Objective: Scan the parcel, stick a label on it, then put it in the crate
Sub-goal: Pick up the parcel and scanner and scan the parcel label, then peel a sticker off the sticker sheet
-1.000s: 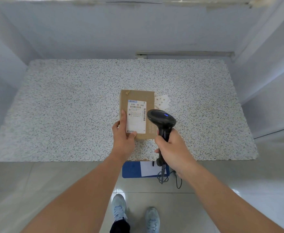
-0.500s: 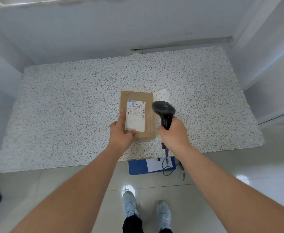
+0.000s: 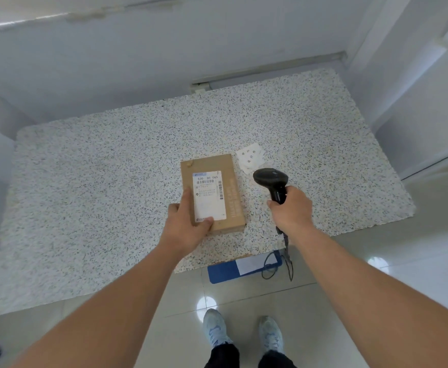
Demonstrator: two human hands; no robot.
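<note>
Parcel (image 3: pixel 212 192) flat on speckled surface (image 3: pixel 84 181), near edge, pinned by left hand (image 3: pixel 188 227) | scanner (image 3: pixel 272 183) gripped in right hand (image 3: pixel 291 213), right of barcode | risk: misread if aimed off; cable (image 3: pixel 284 261) snagged on edge

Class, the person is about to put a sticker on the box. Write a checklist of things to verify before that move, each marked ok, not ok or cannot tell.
1. Box held steady on the table by the left hand: ok.
2. Sticker sheet within reach, beside the box: ok.
3. Right hand free for a sticker: not ok, its grip is on the scanner.
4. Scan completed: cannot tell.
5. Bare cardboard left for the sticker: ok.
6. Crate in view: not ok.
</note>
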